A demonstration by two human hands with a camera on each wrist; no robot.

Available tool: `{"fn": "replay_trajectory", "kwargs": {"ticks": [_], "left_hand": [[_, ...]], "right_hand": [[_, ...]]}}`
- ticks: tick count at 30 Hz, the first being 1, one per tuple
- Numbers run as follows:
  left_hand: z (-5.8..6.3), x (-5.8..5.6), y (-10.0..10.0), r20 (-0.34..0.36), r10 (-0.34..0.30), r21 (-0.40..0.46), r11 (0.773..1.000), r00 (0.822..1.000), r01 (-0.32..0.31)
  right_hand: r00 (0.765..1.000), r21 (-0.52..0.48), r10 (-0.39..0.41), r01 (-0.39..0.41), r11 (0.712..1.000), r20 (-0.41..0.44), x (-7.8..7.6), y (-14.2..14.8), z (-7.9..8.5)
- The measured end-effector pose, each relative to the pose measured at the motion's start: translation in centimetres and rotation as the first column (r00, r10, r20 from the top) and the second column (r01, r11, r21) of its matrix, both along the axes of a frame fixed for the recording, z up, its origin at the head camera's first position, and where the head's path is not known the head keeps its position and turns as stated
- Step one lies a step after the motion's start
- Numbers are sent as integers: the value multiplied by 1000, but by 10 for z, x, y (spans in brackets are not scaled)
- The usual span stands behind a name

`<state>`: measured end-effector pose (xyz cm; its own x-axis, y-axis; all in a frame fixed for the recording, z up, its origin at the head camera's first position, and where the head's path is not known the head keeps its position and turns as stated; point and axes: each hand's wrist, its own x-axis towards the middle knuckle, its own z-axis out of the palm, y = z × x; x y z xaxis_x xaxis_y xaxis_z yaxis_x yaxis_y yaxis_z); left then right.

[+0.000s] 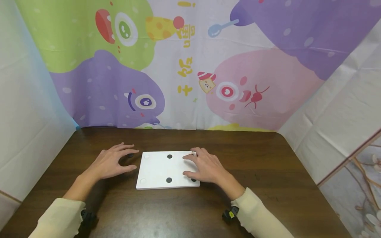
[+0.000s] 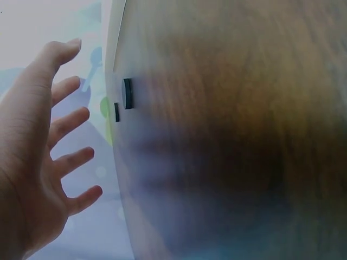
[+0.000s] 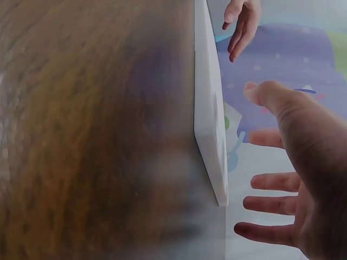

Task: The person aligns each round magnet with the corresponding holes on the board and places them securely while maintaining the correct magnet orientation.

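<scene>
A white rectangular board (image 1: 157, 170) lies on the table, with black discs in its middle and right parts. Two pale round recesses (image 1: 143, 181) show at its left end. My right hand (image 1: 208, 167) hovers over the board's right end, fingers spread and apart from it in the right wrist view; it partly covers a black disc (image 1: 193, 180). To the left of the board, my left hand (image 1: 111, 162) is held above the table, fingers spread, holding nothing. Near it, two loose black discs (image 2: 127, 93) sit on the tabletop; one disc (image 1: 130, 155) shows beyond its thumb in the head view.
The dark wooden table (image 1: 166, 215) has a rounded far edge. A cartoon-printed curtain (image 1: 184, 109) hangs right behind it. Pale cloth walls (image 1: 29, 132) close off both sides. Each wrist bears a small black device (image 1: 230, 214).
</scene>
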<state>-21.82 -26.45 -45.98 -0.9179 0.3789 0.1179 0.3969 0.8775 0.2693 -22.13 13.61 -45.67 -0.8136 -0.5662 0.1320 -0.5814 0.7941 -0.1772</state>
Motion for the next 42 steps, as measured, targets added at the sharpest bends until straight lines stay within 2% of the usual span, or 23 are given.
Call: {"fn": "replay_trajectory", "kwargs": {"ticks": [12,23,32,42], "left_hand": [[-1,-3,1,-26,30,-28,999,999,-30],[-4,-7,2,-54,40,3,999,998,-40],[-4,-10,3,-49,65,6,998,997,-65],[-7,-14,1,-87,68,-23,997,994,-70]], "right_hand": [[997,34,-33,31,999,71,-1,0,1],[987,49,-56,49,998,152,1,-1,-2],[981,61,-59,49,997,184,1,-3,-4],[977,65,-62,50,997,203,1,-4,-4]]}}
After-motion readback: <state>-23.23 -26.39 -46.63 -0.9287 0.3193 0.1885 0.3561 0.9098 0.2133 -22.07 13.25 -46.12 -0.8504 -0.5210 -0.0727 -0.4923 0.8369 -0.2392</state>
